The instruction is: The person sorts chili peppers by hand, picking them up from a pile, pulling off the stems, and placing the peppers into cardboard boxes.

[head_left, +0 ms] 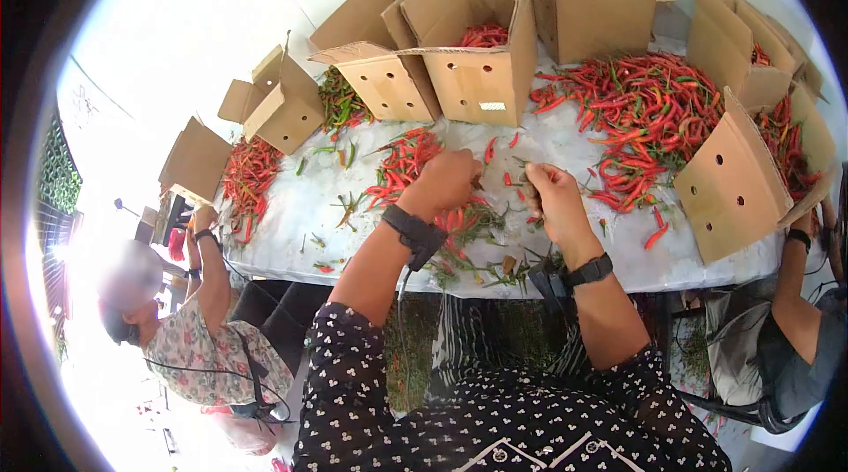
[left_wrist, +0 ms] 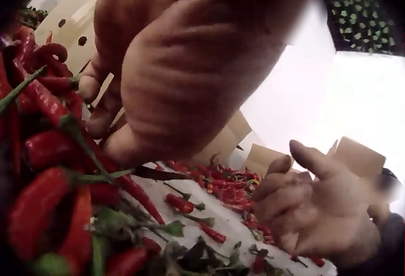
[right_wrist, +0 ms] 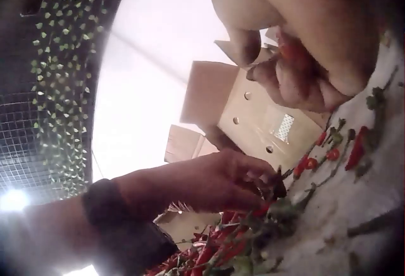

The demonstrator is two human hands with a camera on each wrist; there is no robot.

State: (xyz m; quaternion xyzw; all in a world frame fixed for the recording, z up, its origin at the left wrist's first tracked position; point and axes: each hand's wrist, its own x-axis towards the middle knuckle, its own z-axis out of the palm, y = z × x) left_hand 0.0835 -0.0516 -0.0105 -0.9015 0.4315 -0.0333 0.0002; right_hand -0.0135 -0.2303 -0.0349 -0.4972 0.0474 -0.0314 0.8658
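Over the pile of red chilies (head_left: 409, 158) in the middle of the table is the left hand (head_left: 450, 179). In the left wrist view its fingers curl down at a red chili (left_wrist: 126, 184), with a dark chili (left_wrist: 161, 173) beside the fingertips; the exact grip is partly hidden. To its right, the right hand (head_left: 555, 198) is raised just above the tabletop. The right wrist view shows its fingers curled round a red chili (right_wrist: 294, 53), thumb and forefinger tips close together. Loose stems and short red pieces (left_wrist: 180, 203) lie below the hands.
Cardboard boxes (head_left: 477, 83) line the back. A large chili heap (head_left: 654, 110) lies at the right, beside a tilted box (head_left: 733, 181). Green chilies (head_left: 340, 101) and another red heap (head_left: 252, 176) are at the left. One person (head_left: 212, 348) sits at the left, another (head_left: 808, 331) at the right.
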